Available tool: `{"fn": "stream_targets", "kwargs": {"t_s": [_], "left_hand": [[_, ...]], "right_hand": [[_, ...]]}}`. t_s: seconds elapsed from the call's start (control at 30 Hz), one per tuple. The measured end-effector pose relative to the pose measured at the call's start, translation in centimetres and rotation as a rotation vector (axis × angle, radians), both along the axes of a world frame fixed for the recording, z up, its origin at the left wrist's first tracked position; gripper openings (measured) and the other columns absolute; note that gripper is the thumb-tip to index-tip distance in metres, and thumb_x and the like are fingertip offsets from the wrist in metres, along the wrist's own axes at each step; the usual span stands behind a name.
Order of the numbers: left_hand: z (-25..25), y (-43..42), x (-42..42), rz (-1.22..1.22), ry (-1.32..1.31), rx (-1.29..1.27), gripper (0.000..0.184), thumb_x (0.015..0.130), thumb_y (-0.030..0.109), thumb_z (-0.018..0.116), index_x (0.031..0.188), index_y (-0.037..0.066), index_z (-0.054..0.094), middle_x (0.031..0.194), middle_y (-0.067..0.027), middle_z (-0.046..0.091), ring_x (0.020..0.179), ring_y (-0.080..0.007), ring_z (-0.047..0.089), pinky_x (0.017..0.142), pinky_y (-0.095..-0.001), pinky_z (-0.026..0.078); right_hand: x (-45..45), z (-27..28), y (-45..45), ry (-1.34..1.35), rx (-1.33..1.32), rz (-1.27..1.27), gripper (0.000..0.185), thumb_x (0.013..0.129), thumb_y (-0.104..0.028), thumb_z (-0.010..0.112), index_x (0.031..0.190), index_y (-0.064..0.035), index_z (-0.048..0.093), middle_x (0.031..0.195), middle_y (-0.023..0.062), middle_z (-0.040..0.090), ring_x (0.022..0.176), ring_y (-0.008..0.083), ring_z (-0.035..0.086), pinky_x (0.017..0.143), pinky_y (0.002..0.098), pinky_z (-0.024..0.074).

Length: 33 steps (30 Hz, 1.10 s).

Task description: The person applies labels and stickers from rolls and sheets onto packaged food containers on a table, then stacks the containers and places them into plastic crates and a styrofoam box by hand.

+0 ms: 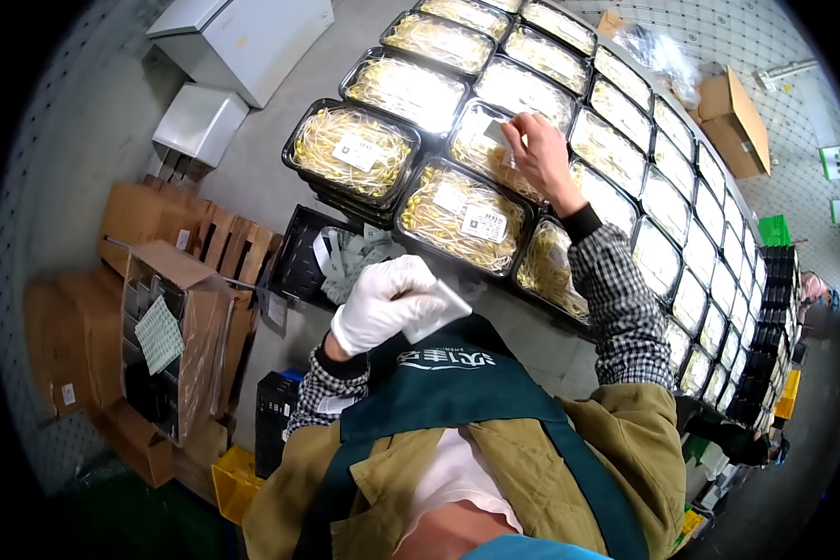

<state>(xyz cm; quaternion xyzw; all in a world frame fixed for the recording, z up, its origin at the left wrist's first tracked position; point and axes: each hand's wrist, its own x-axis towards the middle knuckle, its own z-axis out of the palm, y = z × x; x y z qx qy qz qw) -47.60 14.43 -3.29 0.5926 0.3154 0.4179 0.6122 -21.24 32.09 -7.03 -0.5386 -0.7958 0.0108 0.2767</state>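
Note:
My left hand [387, 303], in a white glove, is closed on a small stack of white labels [441, 313] in front of my apron. My right hand [538, 157], bare, reaches over a clear-lidded tray of bean sprouts [471, 149] with its fingers pinched together. A greyish label [497, 132] shows at those fingertips, just above or against the lid; the exact contact is unclear. Closest to me, another sprout tray [462, 217] carries two white labels. To its left, a sprout tray [355, 152] tops a stack and bears one label.
Rows of packed sprout trays [686, 252] stretch away to the right. A black crate [299, 252] holds crumpled label strips [359, 252]. Cardboard boxes [182, 308] and a wooden pallet [222, 238] stand at left. A white cabinet [252, 42] is at the back left.

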Motion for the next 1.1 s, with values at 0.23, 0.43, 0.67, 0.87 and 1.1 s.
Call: {"fn": "stream_targets", "kwargs": {"t_s": [0.23,0.43,0.67,0.87,1.1], "left_hand": [[1.0,1.9,2.3,0.044,-0.222,-0.211,0.023,0.087,-0.005,0.053,0.108,-0.001,0.06,0.099,-0.005,0.063,0.087,-0.0092,0.059,0.077,-0.022,0.046],[-0.2,4.3,6.2,0.337,-0.084,-0.179,0.014,0.089,0.002,0.058,0.102,-0.001,0.063,0.094,-0.0026,0.066,0.083,-0.0083,0.059,0.074,-0.0217,0.048],[-2.4,6.2,8.0,0.394,0.064,-0.14,0.011,0.087,0.007,0.064,0.093,-0.002,0.067,0.077,-0.0009,0.065,0.07,-0.0053,0.056,0.062,-0.0218,0.046],[1.2,5.4,7.9,0.4,-0.073,-0.404,0.012,0.086,0.006,0.066,0.093,-0.004,0.065,0.081,-0.0026,0.066,0.071,-0.0065,0.059,0.064,-0.0201,0.048],[1.9,5.9,8.3,0.49,-0.189,-0.433,0.011,0.086,0.0,0.061,0.096,-0.004,0.063,0.093,-0.009,0.068,0.076,-0.0103,0.062,0.07,-0.0235,0.051]], "right_hand": [[-0.8,-1.5,0.3,-0.032,-0.036,-0.112,0.028,0.085,-0.032,0.058,0.09,-0.0044,0.06,0.086,0.0136,0.06,0.082,0.0316,0.058,0.076,0.0434,0.0406],[-1.0,3.8,-5.1,0.726,-0.928,0.287,0.027,0.094,-0.028,0.055,0.098,-0.0021,0.061,0.087,0.0036,0.063,0.077,0.0132,0.057,0.07,0.0278,0.0443],[1.6,5.1,-2.4,0.467,-0.568,0.333,0.026,0.093,-0.024,0.056,0.086,-0.0015,0.066,0.073,0.0033,0.062,0.065,0.009,0.054,0.062,0.0249,0.0444],[4.4,0.1,11.1,0.005,-0.087,-0.045,0.03,0.094,-0.03,0.047,0.083,-0.0061,0.062,0.076,0.0131,0.063,0.074,0.0303,0.061,0.067,0.0427,0.0436],[3.1,-2.7,11.8,-0.202,0.03,-0.171,0.028,0.081,-0.034,0.059,0.088,-0.007,0.055,0.083,0.0098,0.059,0.08,0.029,0.059,0.071,0.0463,0.0403]]}}
